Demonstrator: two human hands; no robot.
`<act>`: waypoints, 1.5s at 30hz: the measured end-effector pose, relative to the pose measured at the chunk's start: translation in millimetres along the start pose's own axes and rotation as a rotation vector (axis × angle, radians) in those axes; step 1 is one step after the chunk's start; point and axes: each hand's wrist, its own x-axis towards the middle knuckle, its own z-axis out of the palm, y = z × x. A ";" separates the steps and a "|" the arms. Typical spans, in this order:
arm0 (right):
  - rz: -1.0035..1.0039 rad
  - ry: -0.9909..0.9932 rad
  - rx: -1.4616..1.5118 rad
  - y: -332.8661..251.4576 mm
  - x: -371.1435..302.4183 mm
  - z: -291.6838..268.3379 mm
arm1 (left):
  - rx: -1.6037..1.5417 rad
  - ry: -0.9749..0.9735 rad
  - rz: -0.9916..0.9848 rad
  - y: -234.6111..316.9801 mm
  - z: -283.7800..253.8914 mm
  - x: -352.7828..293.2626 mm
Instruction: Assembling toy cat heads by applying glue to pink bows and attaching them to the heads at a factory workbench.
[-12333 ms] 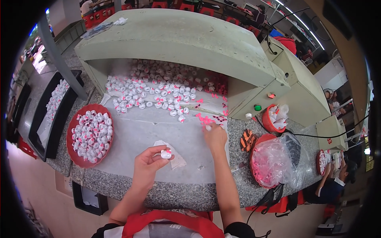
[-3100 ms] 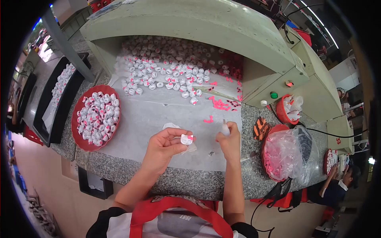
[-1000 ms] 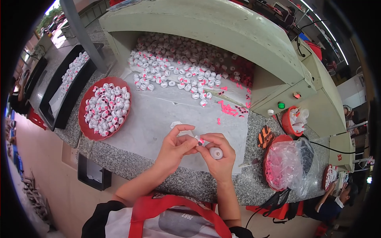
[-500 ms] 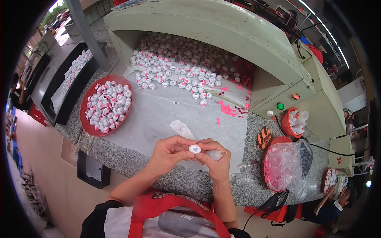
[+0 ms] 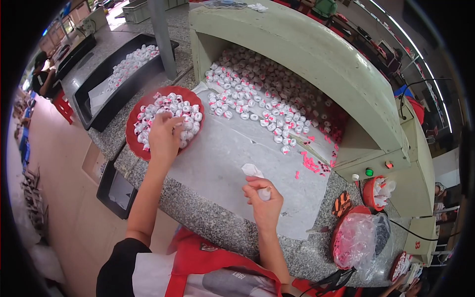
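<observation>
My left hand [image 5: 165, 134] reaches into a red scalloped bowl [image 5: 132, 141] heaped with small white rounded pieces [image 5: 163, 105] marked with pink. Its fingers are bent and apart among the top pieces, and I make out nothing held between them. Over the paper-covered worktop, my right hand [image 5: 266, 207] is closed around a small translucent squeeze bottle [image 5: 264, 194] with a narrow, brownish tip. Just beyond that hand a crumpled white cloth or tissue [image 5: 252, 170] lies on the paper sheet [image 5: 213, 171].
A pale green housing [image 5: 297, 42] arches over many more white pieces [image 5: 247, 101]. Pink bits [image 5: 309, 162] lie near its right side. Black trays [image 5: 86, 111] stand at left. At right are a small red basket [image 5: 370, 193] and a plastic-covered red bowl [image 5: 341, 237].
My left hand has left the right hand and moved to the bowl; the white piece it pinched is no longer distinguishable. My right hand keeps the bottle. The whole view has shifted.
</observation>
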 end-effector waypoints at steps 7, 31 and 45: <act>0.035 0.013 -0.028 -11.5 -21.1 -30.9 | 0.203 -0.387 -0.042 68.4 108.5 38.0; -0.554 0.406 -0.311 -64.2 -64.4 -68.9 | -1.458 -0.725 -0.132 173.3 -12.6 -67.6; -0.673 0.354 -0.460 -62.9 -55.8 -75.9 | -1.387 -0.619 -0.132 183.8 -13.8 -72.5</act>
